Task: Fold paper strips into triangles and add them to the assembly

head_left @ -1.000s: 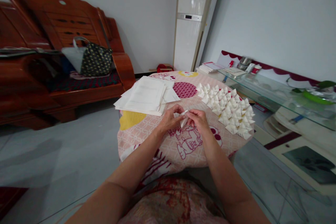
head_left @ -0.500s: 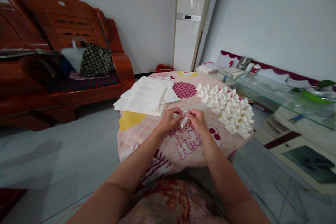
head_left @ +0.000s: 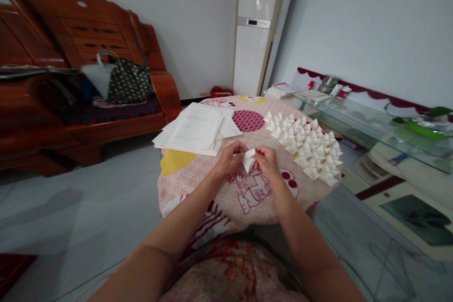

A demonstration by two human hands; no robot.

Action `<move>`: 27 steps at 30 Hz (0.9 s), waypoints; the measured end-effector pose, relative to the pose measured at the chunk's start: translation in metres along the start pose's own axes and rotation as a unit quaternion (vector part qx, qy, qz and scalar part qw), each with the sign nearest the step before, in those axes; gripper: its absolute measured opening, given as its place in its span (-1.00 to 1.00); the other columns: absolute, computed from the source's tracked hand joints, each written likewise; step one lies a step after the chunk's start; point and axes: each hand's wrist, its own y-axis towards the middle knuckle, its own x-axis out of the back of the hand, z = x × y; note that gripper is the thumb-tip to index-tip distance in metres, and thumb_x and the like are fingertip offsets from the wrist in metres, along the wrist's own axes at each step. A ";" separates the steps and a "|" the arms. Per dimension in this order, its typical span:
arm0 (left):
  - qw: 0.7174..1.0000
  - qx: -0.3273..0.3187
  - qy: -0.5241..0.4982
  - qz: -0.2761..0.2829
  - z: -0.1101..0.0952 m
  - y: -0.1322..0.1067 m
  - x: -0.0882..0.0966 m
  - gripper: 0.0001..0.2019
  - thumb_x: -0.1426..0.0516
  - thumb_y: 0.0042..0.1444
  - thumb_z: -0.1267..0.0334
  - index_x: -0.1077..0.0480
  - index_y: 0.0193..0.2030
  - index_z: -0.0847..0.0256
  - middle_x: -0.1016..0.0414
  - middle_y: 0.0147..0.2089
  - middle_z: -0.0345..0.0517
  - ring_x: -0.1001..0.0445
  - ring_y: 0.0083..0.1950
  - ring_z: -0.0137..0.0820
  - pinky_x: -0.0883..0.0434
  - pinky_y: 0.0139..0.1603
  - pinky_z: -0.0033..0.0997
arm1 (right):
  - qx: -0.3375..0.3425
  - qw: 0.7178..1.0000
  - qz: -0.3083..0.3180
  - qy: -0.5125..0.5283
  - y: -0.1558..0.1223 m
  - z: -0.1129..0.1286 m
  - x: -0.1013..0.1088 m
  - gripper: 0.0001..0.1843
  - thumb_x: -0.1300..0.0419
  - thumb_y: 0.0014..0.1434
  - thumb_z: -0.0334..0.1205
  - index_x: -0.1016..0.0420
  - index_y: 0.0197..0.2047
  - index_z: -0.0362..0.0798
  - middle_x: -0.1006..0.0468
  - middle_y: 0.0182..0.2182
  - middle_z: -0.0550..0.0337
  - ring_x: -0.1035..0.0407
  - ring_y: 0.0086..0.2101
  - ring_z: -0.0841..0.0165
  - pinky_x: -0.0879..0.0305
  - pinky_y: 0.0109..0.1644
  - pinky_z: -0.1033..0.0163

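Note:
A small piece of folded white paper [head_left: 249, 162] is held between my two hands, its pointed end facing down toward me. My left hand [head_left: 230, 159] pinches its left side, and my right hand [head_left: 266, 159] grips the right side with thumb and fingers. Beyond my left hand lies a stack of white paper sheets [head_left: 194, 125]. To the right of my right hand, several rows of pointed folded paper pieces [head_left: 307, 146] stand close together. All of it rests on the pink patterned tablecloth [head_left: 208, 174] of a round table.
A glass-topped cabinet [head_left: 375, 127] with cups, papers and a green dish stands along the right. On the left is a wooden bench [head_left: 99, 23] with bags [head_left: 129, 80]. A tall white air conditioner [head_left: 253, 52] stands behind the table.
The folded paper shows more of its face between my hands, with a flat flap visible at its top edge. My fingers have shifted slightly; the surroundings are the same.

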 end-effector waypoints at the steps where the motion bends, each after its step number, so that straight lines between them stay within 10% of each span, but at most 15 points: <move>1: 1.000 0.000 -0.004 0.000 0.000 0.000 0.000 -0.89 -0.15 0.04 0.32 -0.42 -0.28 0.26 -0.47 -0.36 -0.17 -0.43 -0.34 -0.44 -0.36 -0.29 -0.45 | 0.001 1.000 0.001 0.000 0.000 0.000 0.000 -0.80 -0.26 -0.01 -0.08 -0.46 -0.48 -0.03 -0.41 -0.66 0.33 -0.22 -0.71 0.45 -0.02 -0.66 0.35; 27: 0.993 0.082 -0.079 0.012 -0.001 0.003 -0.003 -0.53 -0.23 0.06 -0.19 -0.32 -0.41 0.24 -0.34 -0.53 -0.27 -0.26 -0.53 -0.54 -0.20 -0.54 -0.55 | 0.031 0.997 0.070 0.013 -0.002 0.000 0.000 -0.60 -0.22 0.16 0.08 -0.39 -0.52 -0.05 -0.34 -0.74 0.32 -0.19 -0.69 0.48 -0.07 -0.56 0.36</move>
